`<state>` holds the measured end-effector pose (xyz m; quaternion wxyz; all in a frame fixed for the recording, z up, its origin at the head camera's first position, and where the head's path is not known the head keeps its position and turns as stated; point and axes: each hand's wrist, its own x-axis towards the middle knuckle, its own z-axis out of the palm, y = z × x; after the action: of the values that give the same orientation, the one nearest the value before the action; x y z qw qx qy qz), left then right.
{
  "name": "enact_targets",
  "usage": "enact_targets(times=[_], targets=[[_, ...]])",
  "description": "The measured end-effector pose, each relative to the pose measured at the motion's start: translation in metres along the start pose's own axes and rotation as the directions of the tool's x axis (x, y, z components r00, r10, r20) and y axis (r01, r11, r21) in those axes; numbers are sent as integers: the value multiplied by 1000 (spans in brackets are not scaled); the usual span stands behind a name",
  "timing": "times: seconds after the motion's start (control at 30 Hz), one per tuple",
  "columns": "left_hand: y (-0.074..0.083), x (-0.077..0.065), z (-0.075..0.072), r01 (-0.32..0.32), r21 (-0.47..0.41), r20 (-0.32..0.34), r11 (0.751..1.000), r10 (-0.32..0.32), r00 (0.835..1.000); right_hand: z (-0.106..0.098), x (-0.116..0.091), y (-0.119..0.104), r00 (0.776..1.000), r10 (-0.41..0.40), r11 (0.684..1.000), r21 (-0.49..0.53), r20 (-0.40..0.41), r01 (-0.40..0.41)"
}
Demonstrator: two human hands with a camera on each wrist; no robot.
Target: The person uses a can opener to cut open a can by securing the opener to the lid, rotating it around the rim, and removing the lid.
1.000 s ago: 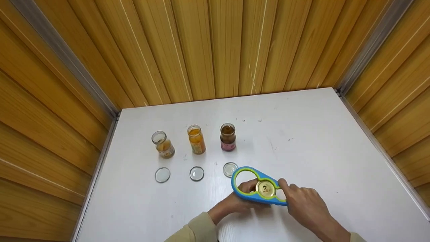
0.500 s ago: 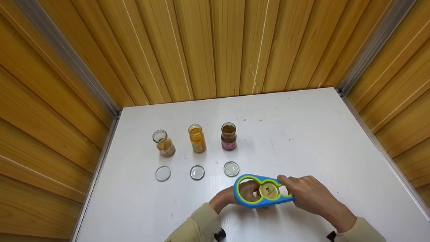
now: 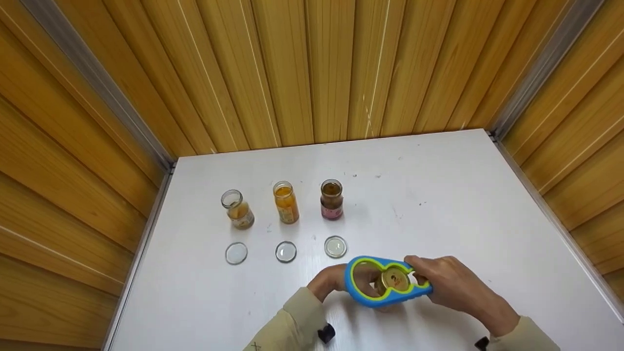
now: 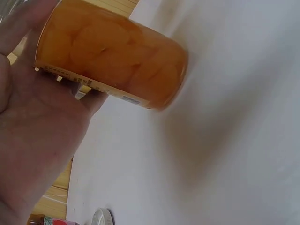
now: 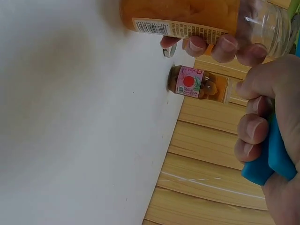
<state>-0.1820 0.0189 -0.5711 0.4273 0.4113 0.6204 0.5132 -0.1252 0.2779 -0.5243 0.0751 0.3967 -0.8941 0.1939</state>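
Observation:
In the head view my left hand [image 3: 332,280] is partly hidden behind a blue and lime-green jar opener [image 3: 376,302]. That hand grips a glass jar of orange fruit pieces [image 4: 112,56], seen tilted in the left wrist view and held over the table. The jar's gold lid [image 3: 395,279] sits within the opener's middle opening. My right hand [image 3: 448,283] grips the opener's handle end, fingers curled round the blue arms. In the right wrist view the left fingertips [image 5: 225,47] wrap the jar beside its printed label.
Three lidless jars stand in a row: a pale one [image 3: 240,214], an orange one [image 3: 286,207] and a brown one with a pink label [image 3: 332,204]. Before each lies a lid [image 3: 236,253], [image 3: 285,251], [image 3: 335,246]. Wooden panels [image 3: 321,73] border the white table [image 3: 438,195].
Both hands have shifted a little right and toward the person with the jar and opener. The opener has turned slightly counterclockwise. The standing jars and loose lids are unmoved.

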Motion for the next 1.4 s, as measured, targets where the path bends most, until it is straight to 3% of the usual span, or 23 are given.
enact_targets(times=[0.2,0.43,0.6,0.8,1.03,1.4], targets=[[-3,3,-2,53,61,17,997,-54,998,-7,-8,3,998,68,998,-10,-11,-68],[3,7,1,117,-54,21,992,-116,993,-17,-25,10,978,187,978,-78,-93,-194],[2,11,0,58,-58,32,997,-56,998,-23,-38,18,951,283,952,-83,-124,-294],[-1,14,-3,-13,-51,13,999,14,1000,-25,-52,28,928,326,934,-88,-183,-345],[-1,18,-10,6,-94,-35,996,-10,999,-27,-62,39,914,344,925,-88,-216,-370],[-2,26,-24,5,-32,-182,999,-11,983,-27,-74,43,874,453,884,-43,-175,-466]])
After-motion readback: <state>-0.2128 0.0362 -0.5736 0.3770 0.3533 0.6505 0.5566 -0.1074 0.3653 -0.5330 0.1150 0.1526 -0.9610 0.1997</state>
